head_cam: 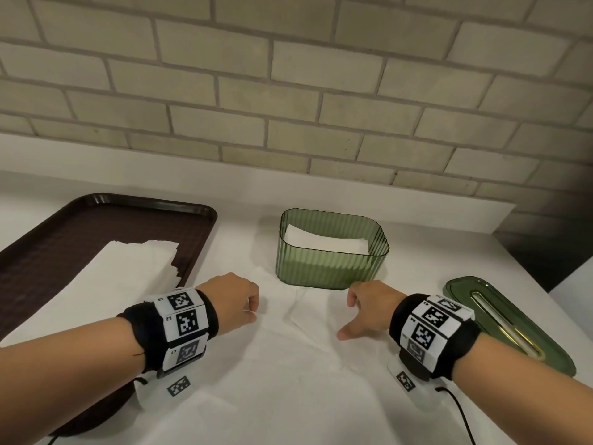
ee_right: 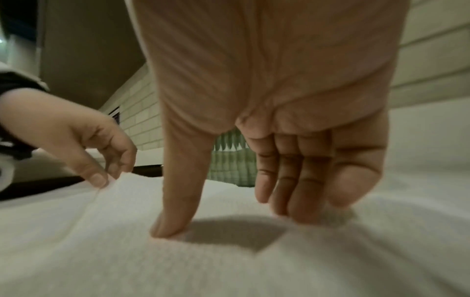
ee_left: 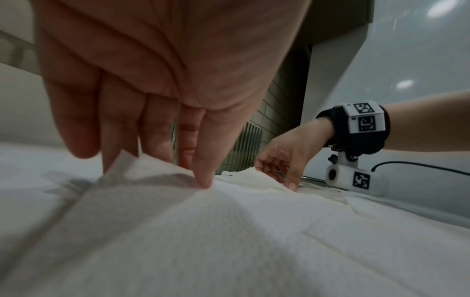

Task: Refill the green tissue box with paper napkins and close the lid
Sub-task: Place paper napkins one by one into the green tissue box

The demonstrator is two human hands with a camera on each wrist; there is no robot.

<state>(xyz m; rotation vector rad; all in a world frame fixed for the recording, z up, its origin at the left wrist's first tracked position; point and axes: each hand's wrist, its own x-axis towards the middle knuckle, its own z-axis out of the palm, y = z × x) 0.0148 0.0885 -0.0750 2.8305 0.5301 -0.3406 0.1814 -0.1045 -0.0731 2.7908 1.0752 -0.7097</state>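
The green ribbed tissue box point(head_cam: 332, 268) stands open on the white counter with white napkins point(head_cam: 324, 240) inside. Its green lid point(head_cam: 507, 322) lies flat to the right. One unfolded napkin point(head_cam: 288, 364) is spread on the counter in front of the box. My left hand point(head_cam: 255, 311) pinches the napkin's left edge between thumb and fingers, and that edge lifts up in the left wrist view point(ee_left: 122, 160). My right hand point(head_cam: 346, 317) rests on the napkin's right part, thumb tip point(ee_right: 165, 231) pressed down and the fingers point(ee_right: 292, 201) touching the paper.
A dark brown tray point(head_cam: 64, 239) at the left holds a stack of white napkins point(head_cam: 128, 271). A brick wall runs behind the counter. The counter's edge drops off at the right, past the lid.
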